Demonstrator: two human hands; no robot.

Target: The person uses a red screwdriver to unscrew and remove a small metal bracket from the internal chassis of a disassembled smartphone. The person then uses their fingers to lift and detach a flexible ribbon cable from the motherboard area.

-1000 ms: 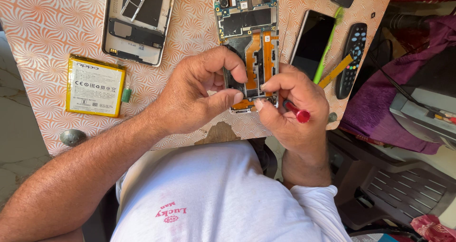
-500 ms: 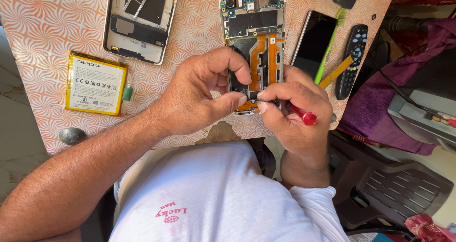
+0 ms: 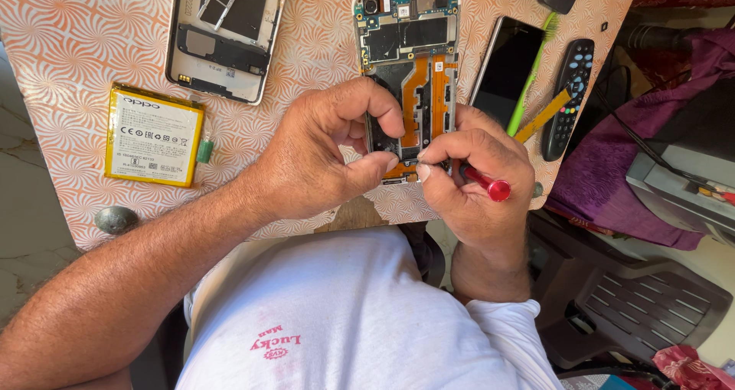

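Observation:
An opened phone body [image 3: 409,45] with bare circuit board and orange flex cables lies on the patterned table [image 3: 84,30]. My left hand [image 3: 321,156] pinches its lower end between thumb and fingers. My right hand [image 3: 478,183] grips a red-handled screwdriver [image 3: 490,185], its tip hidden at the phone's bottom edge. The phone's lower part is covered by both hands.
A phone back frame [image 3: 226,34] lies at upper left, a yellow battery [image 3: 153,135] left of my arm, a grey stone [image 3: 116,219] at the edge. Right of the phone: a dark screen [image 3: 505,68], green toothbrush [image 3: 532,72], yellow tool [image 3: 542,117], black remote [image 3: 568,97]. A grey plastic chair [image 3: 635,306] stands right.
Both hands stay on the phone's lower end with only small shifts; the right hand has turned the screwdriver slightly. The view has drifted a little.

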